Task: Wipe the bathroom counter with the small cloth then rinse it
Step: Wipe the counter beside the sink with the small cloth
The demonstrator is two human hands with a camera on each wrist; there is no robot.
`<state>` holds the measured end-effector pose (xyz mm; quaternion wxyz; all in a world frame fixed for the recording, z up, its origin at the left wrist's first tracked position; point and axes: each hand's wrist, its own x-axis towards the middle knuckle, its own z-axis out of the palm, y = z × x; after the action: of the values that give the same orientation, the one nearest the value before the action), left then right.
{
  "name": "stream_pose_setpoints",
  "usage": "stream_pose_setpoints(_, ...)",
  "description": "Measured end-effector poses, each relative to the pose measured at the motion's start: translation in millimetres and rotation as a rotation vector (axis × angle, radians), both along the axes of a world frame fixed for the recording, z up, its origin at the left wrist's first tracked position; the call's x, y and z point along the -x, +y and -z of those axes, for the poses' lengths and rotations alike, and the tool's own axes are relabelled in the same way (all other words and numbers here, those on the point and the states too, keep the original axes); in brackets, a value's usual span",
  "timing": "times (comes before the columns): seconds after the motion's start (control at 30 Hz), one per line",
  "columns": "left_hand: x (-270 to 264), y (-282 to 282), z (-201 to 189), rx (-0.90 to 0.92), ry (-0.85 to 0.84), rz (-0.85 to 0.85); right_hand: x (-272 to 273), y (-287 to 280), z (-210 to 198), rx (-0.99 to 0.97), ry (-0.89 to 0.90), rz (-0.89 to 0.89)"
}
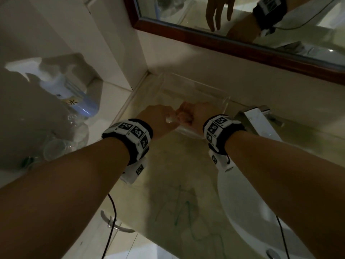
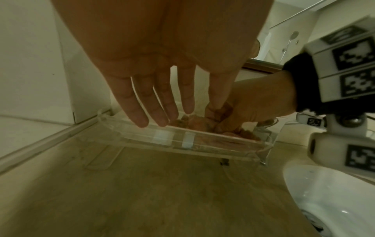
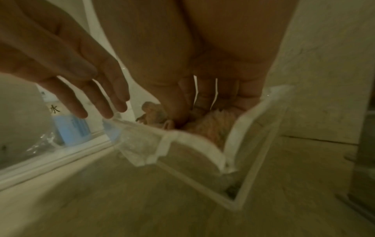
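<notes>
Right wrist view shows the right hand (image 3: 213, 89) reaching down into a clear plastic box (image 3: 233, 133), its fingers curled into a pinkish fluffy cloth (image 3: 211, 125) that lies inside the box; the grip is closed around the cloth. From the left wrist view the same hand (image 2: 257, 102) presses into the cloth (image 2: 198, 123) at the right end of the box (image 2: 162, 137). The left hand (image 2: 160, 89) hovers just above the box's front rim with its fingers straight and spread, a wide grip holding nothing, though its forefinger reaches down beside the right hand's fingers at the cloth; whether it touches the cloth cannot be told.

From the head view both hands meet over the box (image 1: 188, 90), left hand (image 1: 158, 118) beside right hand (image 1: 199, 113), with the cloth (image 1: 183, 114) between them. The box sits on the beige counter (image 1: 173, 184) near the back corner, below a mirror (image 1: 242, 21) in a dark red frame. Green scribbled marks (image 1: 186, 208) show on the counter closer to the person. A metal tap (image 1: 257, 118) stands to the right of the box, above a white sink (image 1: 248, 212). To the left, beyond the counter edge, stands a white bottle (image 1: 61, 86) with a blue label among clear plastic bottles (image 1: 61, 144).
</notes>
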<state>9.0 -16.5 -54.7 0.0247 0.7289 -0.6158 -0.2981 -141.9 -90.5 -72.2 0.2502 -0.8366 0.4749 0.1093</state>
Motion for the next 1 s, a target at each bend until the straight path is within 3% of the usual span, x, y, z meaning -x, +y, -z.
stream_pose_setpoints(0.07,-3.3,5.1,1.8,0.012,0.003,-0.033,3.9,5.4,-10.8,0.030,0.005,-0.023)
stream_pose_setpoints(0.2,-8.9,21.8,0.7,-0.011,0.044,-0.080,2.0,14.6,-19.1,0.071,-0.053,0.145)
stream_pose_setpoints(0.33,-14.5,47.2,0.5,-0.026,0.053,-0.091,-5.7,36.8,-23.4,0.121,-0.049,0.116)
stream_pose_setpoints(0.6,-31.2,120.9,23.4,-0.140,0.060,-0.072,-6.9,118.6,-15.5,0.066,-0.229,0.221)
stream_pose_setpoints(0.77,-31.6,166.4,58.6,-0.203,-0.033,0.090,2.3,171.6,5.8,-0.079,-0.203,0.318)
stream_pose_setpoints(1.0,-16.4,209.6,91.3,-0.157,-0.147,0.267,9.2,214.1,38.4,-0.050,-0.065,0.394)
